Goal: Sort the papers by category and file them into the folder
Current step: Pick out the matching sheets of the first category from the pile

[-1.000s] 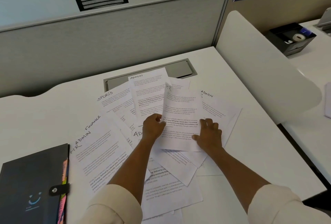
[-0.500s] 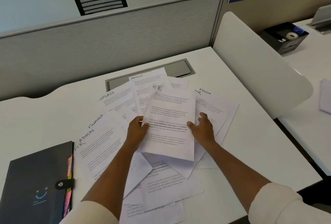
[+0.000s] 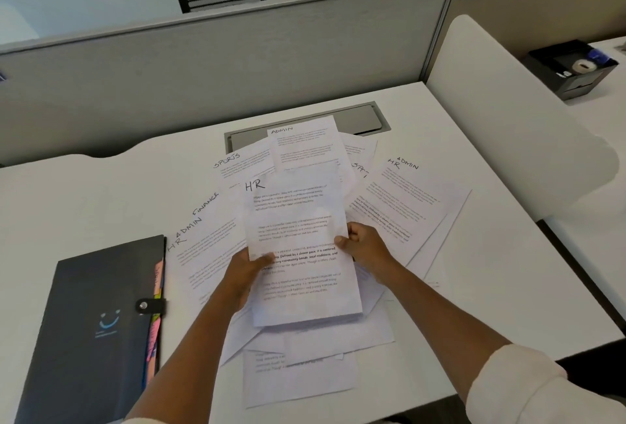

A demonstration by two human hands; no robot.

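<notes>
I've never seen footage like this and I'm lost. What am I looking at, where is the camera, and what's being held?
There is no machine here: a person works with bare hands. The single camera sits on their head, looking forward and down, so both arms reach in from the bottom. On the white desk lie scattered papers with handwritten labels such as ADMIN, SPORTS, FINANCE and HR. A dark folder, strapped closed, lies at the left. The left hand and right hand each grip a side edge of one sheet marked HR, holding it over the pile.
</notes>
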